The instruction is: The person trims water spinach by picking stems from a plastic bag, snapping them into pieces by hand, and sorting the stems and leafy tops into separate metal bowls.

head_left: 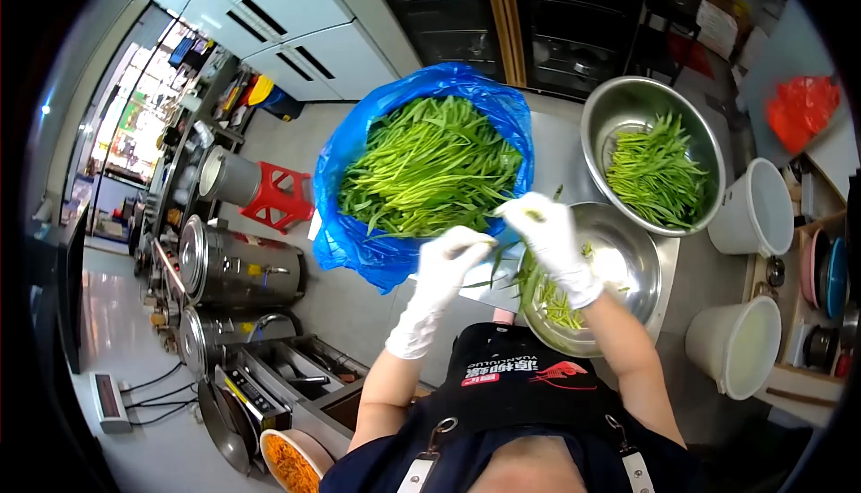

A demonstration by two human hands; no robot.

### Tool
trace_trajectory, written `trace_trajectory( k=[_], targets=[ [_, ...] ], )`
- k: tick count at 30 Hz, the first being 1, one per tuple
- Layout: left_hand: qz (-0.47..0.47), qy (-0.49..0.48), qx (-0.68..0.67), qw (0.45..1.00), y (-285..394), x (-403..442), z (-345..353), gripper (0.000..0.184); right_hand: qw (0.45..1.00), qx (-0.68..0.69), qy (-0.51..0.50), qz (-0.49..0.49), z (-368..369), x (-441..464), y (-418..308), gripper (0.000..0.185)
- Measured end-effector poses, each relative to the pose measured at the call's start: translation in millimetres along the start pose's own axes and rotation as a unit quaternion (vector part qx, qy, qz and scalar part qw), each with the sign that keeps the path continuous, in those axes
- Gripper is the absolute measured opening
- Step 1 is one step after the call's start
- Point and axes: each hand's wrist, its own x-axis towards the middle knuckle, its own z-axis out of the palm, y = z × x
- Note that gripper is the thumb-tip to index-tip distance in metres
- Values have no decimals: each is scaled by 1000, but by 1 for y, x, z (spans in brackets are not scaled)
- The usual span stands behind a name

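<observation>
Head view: taking the hands as the clock's centre, the largest heap of greens (430, 165) is sitting between 10 and 11 o'clock, filling the blue bag (328, 224). A smaller pile (655, 174) is lying in the far bowl (617, 105) at 2 o'clock, leaves and stems together. Short pieces (562, 312) are lying scattered in the near bowl (641, 269), toward 4 o'clock. Judging by those amounts, part of the work is looking done, while the larger share is waiting in the bag.

The gloved right hand (543, 228) appears to be grasping a few greens, whose leaves are trailing toward 6 o'clock beside the near bowl's rim. The left hand (448, 260), also gloved, is drawing its fingertips together just apart from the right; blur is hiding whether it is pinching a stem, so one cannot tell.
</observation>
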Motion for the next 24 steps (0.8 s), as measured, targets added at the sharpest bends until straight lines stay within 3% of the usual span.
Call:
trace_trajectory(
  k=[4, 5, 6, 8, 9, 10, 11, 12, 13, 15, 16, 18, 21, 24],
  targets=[
    [-60, -114, 49, 990, -20, -8, 39, 18, 994, -16, 94, 55, -67, 1, -18, 12],
    [111, -128, 195, 966, -60, -10, 48, 27, 990, -90, 107, -27, -86, 3, -14, 11],
    [123, -116, 244, 955, -68, -12, 53, 34, 973, -162, 120, -110, -102, 5, -11, 11],
    [167, -51, 296, 939, -38, 2, 36, 37, 980, -112, 152, -64, -117, -1, -23, 11],
    [153, -3, 285, 946, -32, 12, 21, 34, 983, -116, 130, -52, -130, -3, -17, 11],
    [196, 79, 297, 931, -17, 25, 5, 25, 992, -64, 112, 2, -136, -7, -17, 12],
    [221, 159, 373, 887, -11, 38, -13, 14, 994, -33, 100, 29, -139, -11, -12, 11],
    [175, 202, 461, 846, -8, 53, -36, 12, 994, -3, 89, 56, -139, -14, -6, 11],
    [246, 257, 486, 798, -12, 71, -59, 14, 996, 1, 75, 37, -134, -15, -3, 10],
    [167, 249, 609, 735, -26, 101, -97, 11, 998, 7, 43, 33, -121, -18, 0, 12],
    [194, 252, 603, 731, -42, 115, -112, 10, 999, 7, 30, 35, -115, -18, 4, 12],
    [99, 175, 632, 748, -54, 127, -123, 11, 996, 11, 16, 87, -101, -19, -6, 13],
    [55, 162, 656, 735, -62, 138, -122, 13, 996, -13, 7, 84, -88, -17, -4, 15],
    [117, 222, 589, 768, -50, 136, -124, 11, 998, -20, 12, 60, -83, -17, 3, 15]
  ],
)
